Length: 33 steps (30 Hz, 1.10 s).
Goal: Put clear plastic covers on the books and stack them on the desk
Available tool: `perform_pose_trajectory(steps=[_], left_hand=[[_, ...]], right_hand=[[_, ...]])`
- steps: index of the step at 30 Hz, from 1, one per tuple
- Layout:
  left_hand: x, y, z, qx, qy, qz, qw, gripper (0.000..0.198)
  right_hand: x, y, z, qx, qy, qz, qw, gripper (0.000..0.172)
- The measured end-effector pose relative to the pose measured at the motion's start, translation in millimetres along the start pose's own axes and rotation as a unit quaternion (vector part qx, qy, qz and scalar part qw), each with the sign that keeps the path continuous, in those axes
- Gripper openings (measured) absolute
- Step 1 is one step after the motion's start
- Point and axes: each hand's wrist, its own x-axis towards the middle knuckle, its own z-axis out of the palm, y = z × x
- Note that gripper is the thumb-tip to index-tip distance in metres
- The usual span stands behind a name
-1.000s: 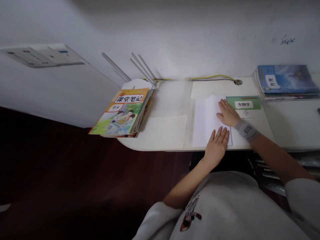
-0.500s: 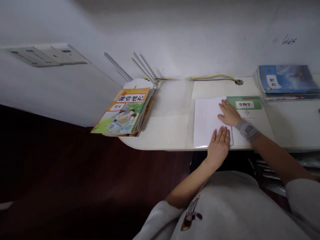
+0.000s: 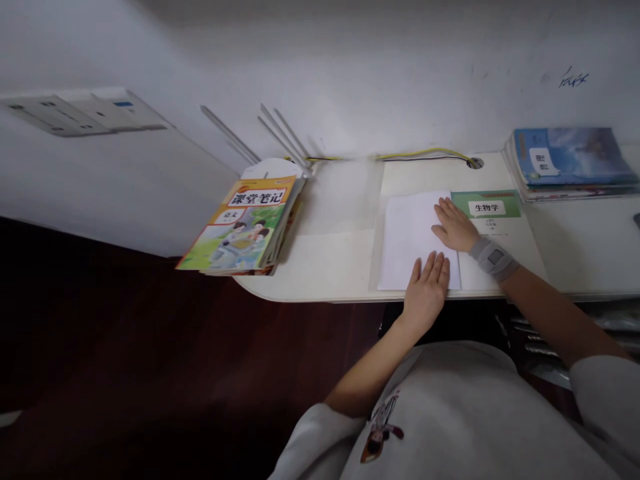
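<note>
A white sheet (image 3: 407, 233) lies on the desk beside the green and white cover of a biology textbook (image 3: 505, 253); whether the two are joined is hidden. My left hand (image 3: 427, 287) rests flat on the lower right part of the sheet, its fingers stretched out and pointing away from me. Just above it, my right hand (image 3: 455, 225) spreads over the line where sheet and cover meet, its fingertips on the white side. A grey band with a small dark square wraps my right wrist. Neither hand grips anything.
A stack of colourful workbooks (image 3: 245, 230) overhangs the desk's left front edge, with a white router (image 3: 273, 167) behind it. Blue-covered books (image 3: 575, 160) are piled at the right. A yellow cable (image 3: 425, 153) runs along the wall into a desk hole (image 3: 475, 163).
Both hands still lie on the white sheet, in nearly the same pose. The sheet's left edge has shifted slightly left against the desk. The whole view has also drifted a little.
</note>
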Motion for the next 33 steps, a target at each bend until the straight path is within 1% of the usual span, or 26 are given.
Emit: perform_pose_trajectory(steps=[6,12,15,17,18,20,22,23,25,29,31,33], left_hand=[[-1,4,-0.7,0.012,-0.011,-0.009,1.000,0.046],[-2,4,4.8,-0.004,-0.026,-0.012,1.000,0.047],[-3,-3,2.6,-0.017,-0.032,-0.002,0.999,0.046],[-6,-14,-1.3,-0.028,-0.036,-0.012,0.999,0.049],[-8,-21,-3.5,-0.029,-0.036,-0.035,0.998,0.053],[-14,-39,-6.9,-0.022,-0.031,-0.117,0.992,0.057],[-20,-58,-8.1,-0.020,-0.027,-0.211,0.977,0.057],[-23,-66,-7.8,-0.028,-0.027,-0.246,0.968,0.058],[-27,-80,-6.7,-0.054,-0.027,-0.281,0.958,0.060],[-28,-97,-10.5,-0.118,0.014,-0.321,0.940,0.062],[-28,-103,-19.8,-0.193,0.038,-0.361,0.912,0.059],[-26,-109,-35.1,-0.322,0.066,-0.385,0.862,0.054]], right_hand=[[-1,-4,1,-0.036,-0.001,-0.012,0.999,0.067],[-1,-6,4,-0.070,-0.007,-0.043,0.997,0.065],[-1,-6,7,-0.079,0.003,-0.041,0.996,0.064],[-1,-8,8,-0.081,0.012,-0.033,0.996,0.063],[-2,-9,8,-0.081,0.020,-0.026,0.996,0.062],[-6,-13,9,-0.075,0.036,-0.007,0.996,0.061],[-13,-20,9,-0.063,0.037,0.008,0.997,0.060],[-18,-24,9,-0.055,0.033,0.010,0.998,0.061],[-33,-34,9,-0.040,0.024,0.005,0.999,0.062],[-73,-50,12,-0.011,0.022,-0.025,0.999,0.068],[-94,-56,15,-0.001,0.027,-0.046,0.999,0.078],[-112,-59,20,0.008,0.051,-0.068,0.996,0.087]])
